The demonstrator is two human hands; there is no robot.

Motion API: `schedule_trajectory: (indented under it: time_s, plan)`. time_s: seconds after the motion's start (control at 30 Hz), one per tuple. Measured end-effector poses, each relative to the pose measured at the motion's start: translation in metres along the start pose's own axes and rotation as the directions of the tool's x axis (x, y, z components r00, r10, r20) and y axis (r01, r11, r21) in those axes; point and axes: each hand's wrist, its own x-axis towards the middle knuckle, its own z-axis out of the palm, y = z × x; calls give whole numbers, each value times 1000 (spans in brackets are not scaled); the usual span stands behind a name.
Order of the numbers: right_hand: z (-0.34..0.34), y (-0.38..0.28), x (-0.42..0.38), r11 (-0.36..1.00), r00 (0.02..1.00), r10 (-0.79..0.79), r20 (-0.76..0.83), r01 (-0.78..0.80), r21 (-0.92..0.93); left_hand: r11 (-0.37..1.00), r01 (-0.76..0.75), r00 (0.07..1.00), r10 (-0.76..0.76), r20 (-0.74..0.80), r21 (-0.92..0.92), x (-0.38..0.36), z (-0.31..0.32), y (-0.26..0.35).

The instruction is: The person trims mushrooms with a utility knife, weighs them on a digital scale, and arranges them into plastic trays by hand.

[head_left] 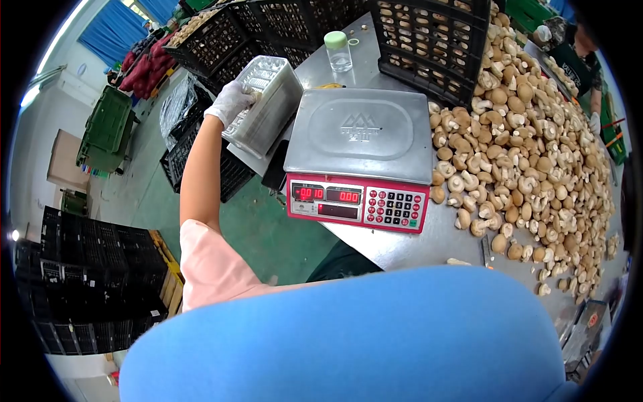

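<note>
My left hand (232, 104), in a thin white glove, reaches out to a tall stack of clear plastic trays (268, 110) at the table's left edge. Its fingers are bent over the upper rim of the stack, gripping a tray there; the fingertips are partly hidden. To the right of the stack sits a red electronic scale (358, 204) with a bare metal pan (362, 130) and lit red digits. Many brown-capped mushrooms (529, 154) lie heaped on the table to the right of the scale. My right hand is out of view.
A black plastic crate (432, 47) stands behind the scale, near a green-lidded bottle (338, 51). More black crates (94, 275) are stacked at left on the floor. A co-worker (576, 57) is at the far right. A blue surface (348, 335) blocks the lower view.
</note>
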Motion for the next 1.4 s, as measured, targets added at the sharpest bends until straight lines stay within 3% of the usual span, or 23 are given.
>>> schedule_trajectory:
  time_s: [0.13,0.23,0.4,0.5,0.67,0.7,0.77,0.8,0.87,0.97,1.0,1.07,1.1,1.13,1.2,1.23,1.27,1.3,1.33,1.4]
  plan:
    - [1,0,-3,1000,1000,-11,-7,11,-2,986,-9,999,1,51,166,-1,-1,6]
    - [2,-1,-3,1000,1000,-6,-14,6,-5,999,38,999,-38,-36,3,0,5,2]
    - [0,-4,-2,1000,1000,-1,16,1,-24,997,72,996,-71,-44,12,-3,4,15]
    - [-2,-3,-3,1000,1000,-1,24,1,-8,998,52,992,-56,109,36,10,-4,5]
    - [-17,10,1,998,997,-59,53,59,12,985,39,985,-67,162,168,12,-9,12]
    - [-26,17,8,995,995,103,-9,-103,-7,984,26,985,-55,164,179,12,-9,13]
    - [-29,21,10,965,963,260,-72,-262,-16,980,0,993,-23,114,199,7,-4,14]
    - [-22,18,5,996,996,81,-26,-82,-33,976,-22,998,9,63,218,3,-1,16]
    - [-9,6,-1,994,995,-98,23,99,-41,951,-60,998,50,39,305,-3,3,21]
    - [-14,6,-1,999,996,-51,72,51,6,852,-139,986,164,-5,505,-3,5,19]
    - [-27,16,6,991,991,134,8,-133,-7,770,-177,971,239,-19,613,-4,6,22]
    - [-49,34,16,951,949,310,-65,-311,-7,736,-57,955,237,-178,675,-13,8,33]
    - [-53,39,18,974,975,223,-11,-224,-32,721,-143,877,410,-252,678,-20,13,39]
    - [-43,31,13,983,984,177,-5,-177,-36,729,-182,821,482,-306,660,-41,26,65]
    - [3,-15,1,978,985,163,-54,-169,-123,667,-494,697,688,-205,558,-82,56,102]
    - [23,-41,4,956,974,193,-118,-214,-202,519,-507,635,765,-109,688,-92,83,102]
    - [17,-28,21,729,969,-247,32,207,-652,333,-638,513,856,60,694,-104,102,96]
    - [24,-25,34,515,920,-364,145,328,-792,277,-669,537,821,192,690,-125,121,109]
    - [31,-23,47,258,846,-470,253,405,-877,205,-673,470,860,197,710,-134,144,102]
    - [98,-72,56,420,811,-514,278,521,-743,318,-703,578,776,252,636,-149,163,116]
